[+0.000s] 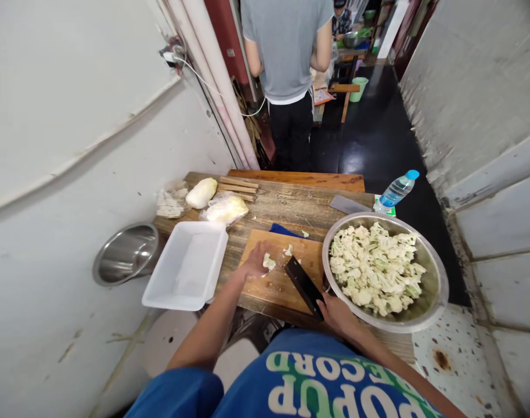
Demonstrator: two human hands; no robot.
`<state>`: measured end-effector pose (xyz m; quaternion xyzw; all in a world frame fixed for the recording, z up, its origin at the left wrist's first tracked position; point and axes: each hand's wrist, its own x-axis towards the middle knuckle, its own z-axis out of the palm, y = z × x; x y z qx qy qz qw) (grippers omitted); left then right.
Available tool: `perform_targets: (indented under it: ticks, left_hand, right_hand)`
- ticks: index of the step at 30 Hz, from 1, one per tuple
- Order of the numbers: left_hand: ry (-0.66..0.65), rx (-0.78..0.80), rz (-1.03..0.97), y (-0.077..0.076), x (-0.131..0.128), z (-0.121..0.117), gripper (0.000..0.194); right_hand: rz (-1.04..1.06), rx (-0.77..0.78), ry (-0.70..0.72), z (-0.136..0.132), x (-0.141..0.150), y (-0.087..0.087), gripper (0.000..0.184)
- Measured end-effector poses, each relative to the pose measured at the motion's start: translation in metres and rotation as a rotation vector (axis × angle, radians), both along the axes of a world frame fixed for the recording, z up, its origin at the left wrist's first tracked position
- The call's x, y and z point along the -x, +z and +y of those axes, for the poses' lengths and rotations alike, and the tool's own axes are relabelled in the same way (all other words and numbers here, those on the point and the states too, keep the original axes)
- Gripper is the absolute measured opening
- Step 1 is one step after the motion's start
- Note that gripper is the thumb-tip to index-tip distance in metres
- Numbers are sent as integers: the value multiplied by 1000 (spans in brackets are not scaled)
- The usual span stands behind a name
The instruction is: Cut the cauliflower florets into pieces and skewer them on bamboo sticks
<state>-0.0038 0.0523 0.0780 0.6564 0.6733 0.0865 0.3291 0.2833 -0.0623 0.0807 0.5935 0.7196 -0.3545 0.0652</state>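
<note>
Blue tee, w/ pale, bumpy caulif. pcs ahead.

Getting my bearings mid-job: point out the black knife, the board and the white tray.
Black knife (305,287): head view, middle of the blade.
Board (273,289): head view, bare surface left of the blade.
White tray (183,266): head view, middle of its bare floor.

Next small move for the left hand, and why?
I'd steady the nearest cauliflower piece with the left hand, fingertips tucked back. That piece lies on the cutting board right by the left fingers, while the right hand holds the dark knife over the same board, so a tucked grip looks safer.
</note>
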Motion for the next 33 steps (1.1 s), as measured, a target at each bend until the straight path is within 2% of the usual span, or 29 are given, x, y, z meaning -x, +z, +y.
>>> perform_targets:
  ticks: [2,4,7,9,11,14,16,18,21,25,30,33]
  left_hand:
    - [131,46,118,-1,-3,-9,85]
    - [265,72,210,-6,-8,-18,80]
    - [405,49,251,-17,-14,-25,61]
    - [441,19,191,-23,-16,-27,45]
    - [385,-29,79,-25,-15,-30,38]
    - [176,-123,-60,-25,-14,-36,52]
    - [72,-132,-64,-26,-14,-39,58]
    - [27,-117,-10,-29,-14,-38,59]
    - [5,-78,51,-33,-14,-31,58]
    - [12,-3,17,-37,-11,-24,58]
    - [112,-49,-87,-50,-7,-28,63]
    - [81,-80,-56,-60,-4,-29,62]
  right_hand:
    - [12,5,-3,0,2,-2,35]
    - [23,5,0,1,3,-3,34]
    - [16,-5,16,3,4,-3,33]
    - [8,-18,27,5,5,-2,33]
    - [4,-29,32,6,5,-1,34]
    - [14,-50,45,5,6,-1,35]
    - [18,-66,58,4,8,-3,34]
    - [15,-72,73,2,10,-6,34]
    - [22,-63,79,0,14,-14,35]
    - [71,-38,70,1,18,-21,36]
    - [128,-20,25,6,22,-24,39]
    - [139,-16,1,9,25,-27,39]
